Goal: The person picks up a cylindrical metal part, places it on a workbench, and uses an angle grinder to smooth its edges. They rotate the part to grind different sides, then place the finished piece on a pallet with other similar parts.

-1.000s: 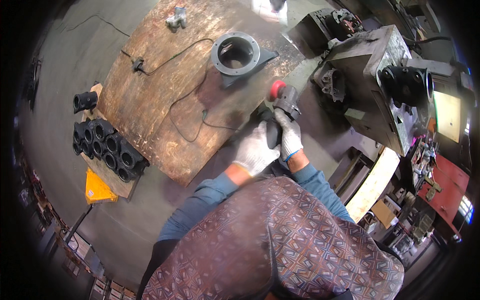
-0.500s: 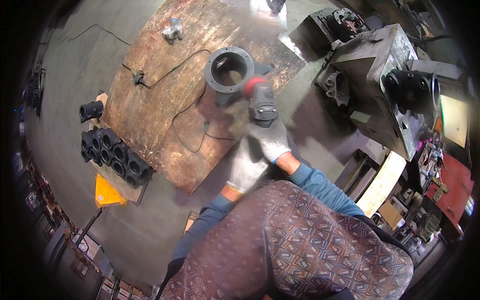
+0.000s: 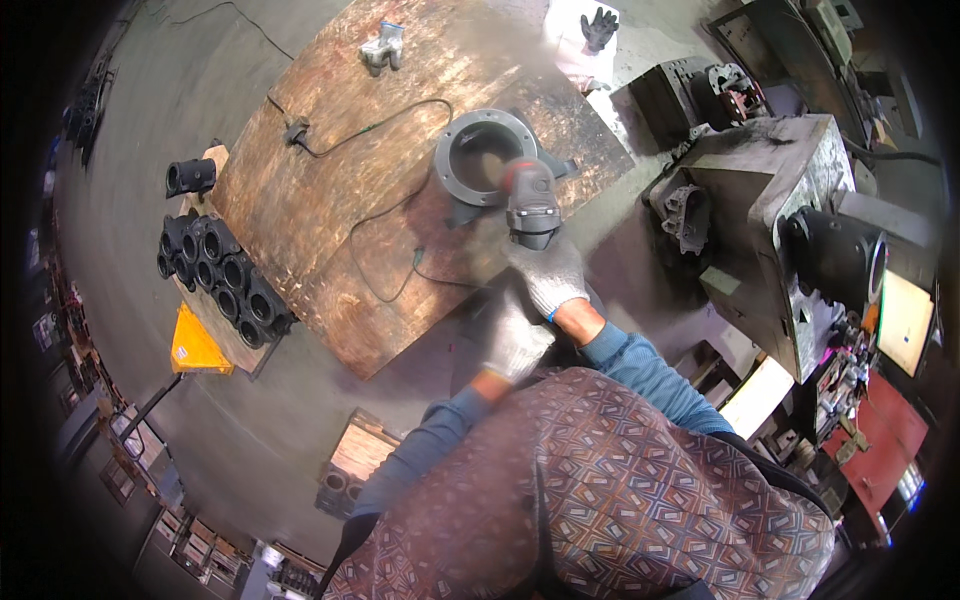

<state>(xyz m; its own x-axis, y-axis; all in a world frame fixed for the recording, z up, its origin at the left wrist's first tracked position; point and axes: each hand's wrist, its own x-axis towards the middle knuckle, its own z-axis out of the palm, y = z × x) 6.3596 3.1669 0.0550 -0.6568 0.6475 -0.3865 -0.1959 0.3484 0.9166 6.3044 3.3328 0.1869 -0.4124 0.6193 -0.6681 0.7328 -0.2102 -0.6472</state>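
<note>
An angle grinder (image 3: 533, 212) with a red disc is held in both my gloved hands. My right hand (image 3: 550, 272), in a white knit glove, wraps round its body just behind the head. Lower down, my left hand (image 3: 515, 338), gloved the same way, is closed round the rear of the tool, which is mostly hidden. The blurred disc lies over the lower right rim of a grey flanged metal casting (image 3: 486, 115); whether it touches cannot be made out. The casting rests on a worn wooden table (image 3: 330, 220), its round opening facing up.
A cord (image 3: 385, 205) with a plug connector (image 3: 296, 131) trails over the table, near a spare pair of gloves (image 3: 383, 48). Several black castings (image 3: 215, 265) stand on a pallet at left, by a yellow pallet jack (image 3: 197, 343). A metal machine stand (image 3: 775, 165) stands at right.
The whole view has swung, so the table and casting sit a little further right and lower. The grinder head has shifted slightly inward over the casting's rim. Both hands keep their grip.
</note>
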